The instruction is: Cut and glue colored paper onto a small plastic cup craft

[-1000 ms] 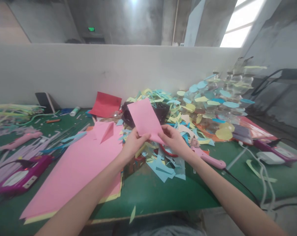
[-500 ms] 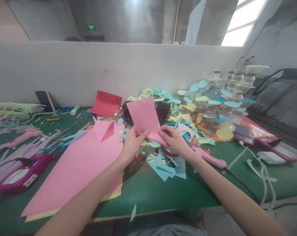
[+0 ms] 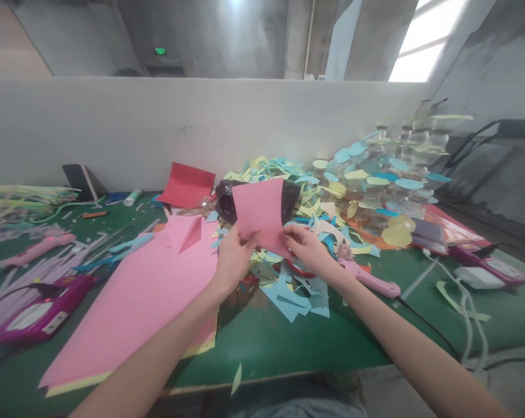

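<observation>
A piece of pink paper is held up in front of me, above the heap of scraps. My left hand pinches its lower left edge between thumb and fingers. At the lower right corner, my right hand pinches the same sheet. The paper bows slightly and hides part of a black plastic bag behind it. To the left of my hands lies a stack of large pink sheets, with a folded pink piece on top.
Blue and yellow paper scraps spread beneath my hands. A pink corded tool lies to the right, near clear bottles with paper discs. At left are a magenta device and another pink tool. Red paper leans behind.
The pink paper has turned more upright and squarer to me, and its top edge has dropped a little. Both hands keep their pinch, nearly in the same place.
</observation>
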The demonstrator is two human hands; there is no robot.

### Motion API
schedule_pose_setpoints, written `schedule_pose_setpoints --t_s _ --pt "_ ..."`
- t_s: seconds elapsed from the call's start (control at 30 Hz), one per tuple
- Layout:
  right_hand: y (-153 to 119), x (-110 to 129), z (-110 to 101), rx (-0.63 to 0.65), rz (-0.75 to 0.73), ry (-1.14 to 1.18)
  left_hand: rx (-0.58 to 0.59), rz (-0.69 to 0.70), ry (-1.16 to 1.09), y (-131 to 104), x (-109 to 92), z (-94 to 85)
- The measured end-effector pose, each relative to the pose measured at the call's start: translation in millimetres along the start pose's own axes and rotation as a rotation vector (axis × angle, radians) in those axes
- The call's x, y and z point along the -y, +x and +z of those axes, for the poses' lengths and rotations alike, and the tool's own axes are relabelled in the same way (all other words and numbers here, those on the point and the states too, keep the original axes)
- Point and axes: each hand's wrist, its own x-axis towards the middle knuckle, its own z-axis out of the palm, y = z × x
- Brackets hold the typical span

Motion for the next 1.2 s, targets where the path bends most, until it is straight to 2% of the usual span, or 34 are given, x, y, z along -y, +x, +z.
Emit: schedule_pose_setpoints --t_s 0.43,0.6,0.77,0.93,1.2 --pt "-2 3 -1 -0.023 -0.030 -0.040 -0.007 0.044 0.154 -4 -4 -3.6" --pt "-1 4 -3 0.005 -0.084 -0.029 0.019 0.074 0.096 -5 -2 -3.4" --pt "-2 4 -3 0.011 -0.062 -0.001 0.026 0.041 0.060 -4 -1 -2.8" --pt "-1 5 -1 0.000 -0.014 -0.011 0.013 0.018 0.115 -3 -6 -3.8" --pt "1 3 0 0.007 0.102 0.065 0.062 0.010 -0.001 8 16 -3.8"
